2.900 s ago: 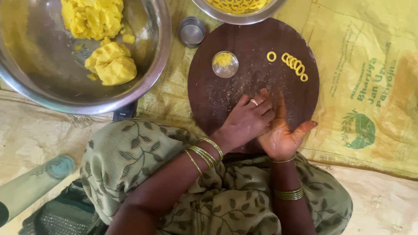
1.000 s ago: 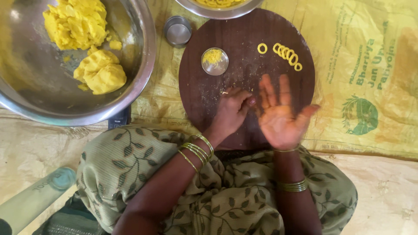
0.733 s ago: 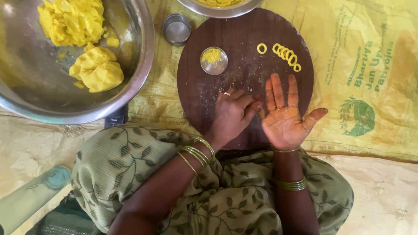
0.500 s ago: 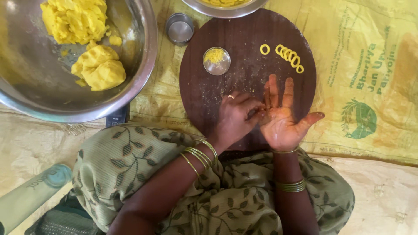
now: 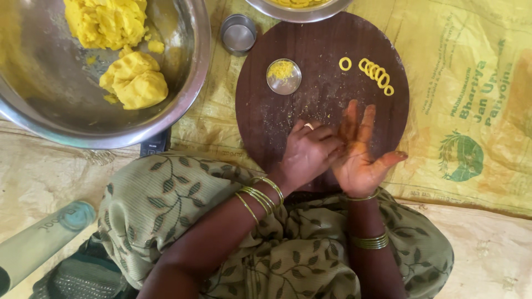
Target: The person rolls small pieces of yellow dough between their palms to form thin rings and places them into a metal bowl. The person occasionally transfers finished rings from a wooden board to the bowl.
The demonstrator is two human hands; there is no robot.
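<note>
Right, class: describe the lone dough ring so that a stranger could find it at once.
Start at the round dark wooden board. Near its far edge runs a row of overlapping yellow rings. The lone dough ring lies just left of that row, flat and touching none.

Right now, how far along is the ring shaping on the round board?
Done: one small yellow dough ring lies alone, and a row of overlapping yellow rings lies beside it on the round dark wooden board. In hand: the left hand presses against the open right hand; any dough between them is hidden. Left: big yellow dough lumps sit in the large steel bowl.
</note>
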